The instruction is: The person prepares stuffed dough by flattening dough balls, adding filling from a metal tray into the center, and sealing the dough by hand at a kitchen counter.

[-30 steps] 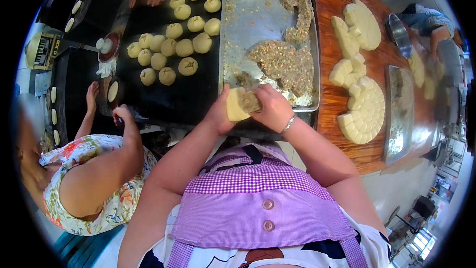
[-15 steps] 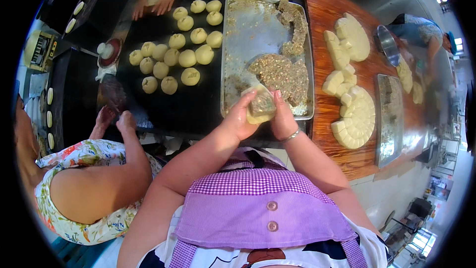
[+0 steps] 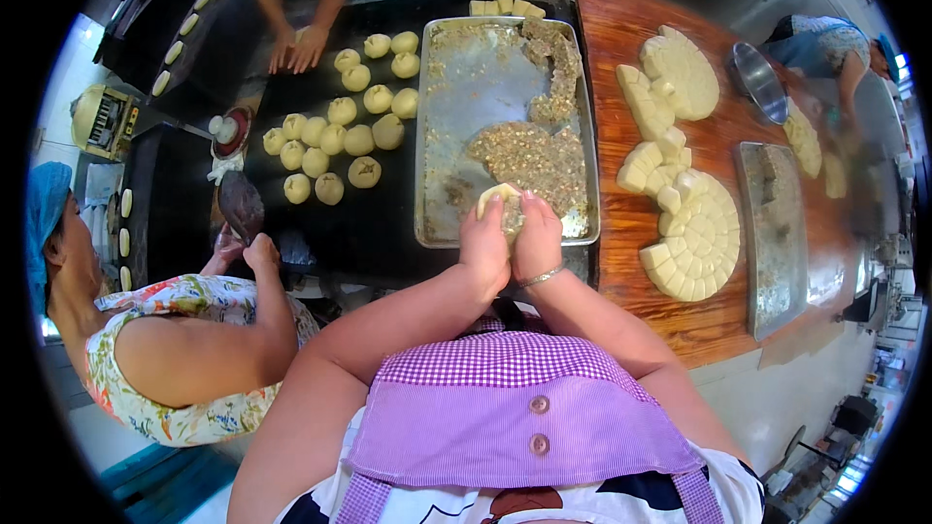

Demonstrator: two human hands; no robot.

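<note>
Between my two hands is a piece of dough wrapper with brown, nutty filling showing inside it. My left hand cups it from the left, and my right hand closes on it from the right. Both sit over the near edge of a metal tray. In that tray lies a mound of chunky brown filling, with a strip of it running up the right side. Left of the tray, several round filled dough balls rest on the dark table.
On the wooden table at right lie cut dough pieces, a steel bowl and a second tray. A co-worker in a floral top holds a dark tool at left. Another person's hands press dough at the far side.
My hands have come closer together around the dough, whose edge now rises over the filling. The view has shifted slightly. The left co-worker's dark tool has tilted.
</note>
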